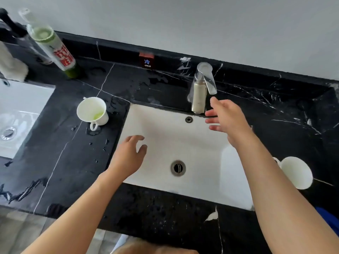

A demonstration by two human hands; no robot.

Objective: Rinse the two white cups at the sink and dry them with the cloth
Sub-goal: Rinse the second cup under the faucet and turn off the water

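A white cup (92, 111) with green liquid inside stands on the wet black counter left of the sink (233, 182). A second white cup (297, 172) stands on the counter at the right, partly behind my right forearm. My left hand (128, 154) hovers over the basin's left edge, fingers loosely spread and holding nothing. With straight fingers, my right hand (225, 118) reaches up just below the lever of the silver tap (201, 88). A white cloth (11, 65) lies at the far left of the counter.
A green-and-white bottle (53, 44) stands at the back left. A second white basin (20, 110) lies at the left edge. A small "COLD" sign (146, 61) leans on the back ledge. Water drops cover the black marble counter (165, 213).
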